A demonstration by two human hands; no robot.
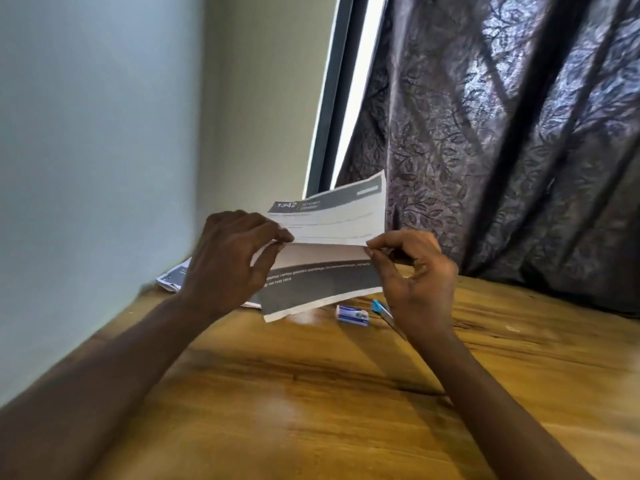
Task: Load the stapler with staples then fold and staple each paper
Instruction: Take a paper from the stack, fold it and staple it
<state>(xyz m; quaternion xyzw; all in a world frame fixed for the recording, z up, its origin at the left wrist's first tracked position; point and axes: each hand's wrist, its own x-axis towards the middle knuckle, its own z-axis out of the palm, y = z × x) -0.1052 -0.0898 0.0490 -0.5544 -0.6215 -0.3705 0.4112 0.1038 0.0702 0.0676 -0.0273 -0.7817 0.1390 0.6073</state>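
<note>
Head view | we are holding the paper point(329, 237) above the table point(311, 393); left hand point(225, 261) and right hand point(415, 271) are pinching its crease ends | we are judging edges should align before pressing; stapler point(382, 311) is lying below.

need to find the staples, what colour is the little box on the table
White with blue print, seen in the head view: the small box lies on the wooden table.

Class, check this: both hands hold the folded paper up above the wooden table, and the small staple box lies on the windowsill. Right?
Not quite. The head view shows the staple box lying on the wooden table, not the windowsill. The left hand and right hand do hold the folded paper above it.
</note>
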